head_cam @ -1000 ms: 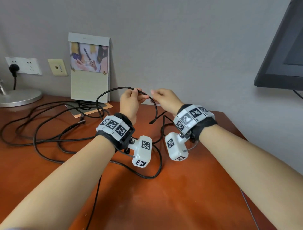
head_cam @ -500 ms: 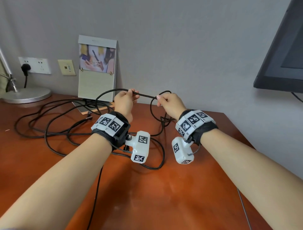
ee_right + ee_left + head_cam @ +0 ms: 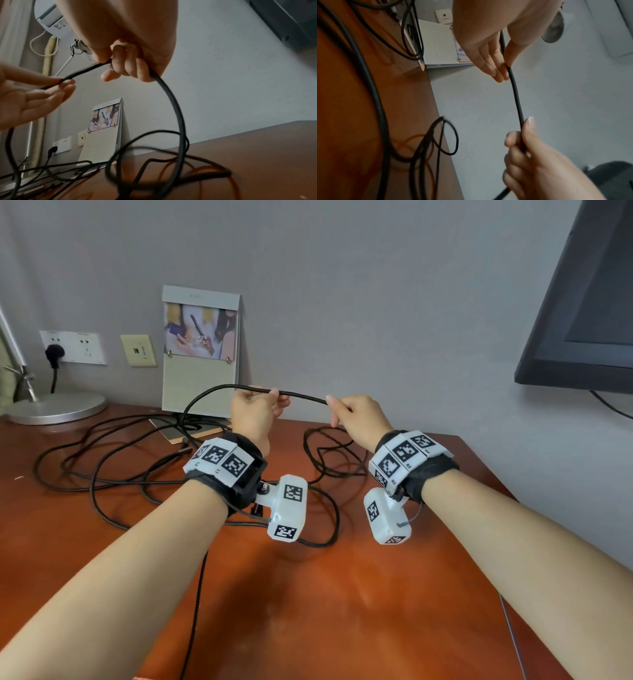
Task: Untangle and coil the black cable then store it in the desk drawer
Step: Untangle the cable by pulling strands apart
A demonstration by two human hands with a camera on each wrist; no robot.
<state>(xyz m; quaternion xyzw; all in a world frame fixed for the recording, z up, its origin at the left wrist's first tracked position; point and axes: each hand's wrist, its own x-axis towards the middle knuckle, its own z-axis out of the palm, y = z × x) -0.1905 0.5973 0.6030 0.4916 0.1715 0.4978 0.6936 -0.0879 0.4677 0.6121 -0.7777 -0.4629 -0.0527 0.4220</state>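
Cable [image 3: 301,396] taut between left hand [image 3: 253,414], right hand [image 3: 359,419] (both pinching); rest on desk [image 3: 342,594]

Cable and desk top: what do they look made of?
The cable, held between the left hand and right hand, looks like matte black rubber or plastic sheathing: no shine, and it bends in loose loops. The desk top looks like reddish-brown wood or veneer with a glossy finish; it mirrors the cable faintly.

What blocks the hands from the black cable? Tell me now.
Nothing does. The left hand and the right hand both already pinch the black cable above the desk. No drawer is in view.
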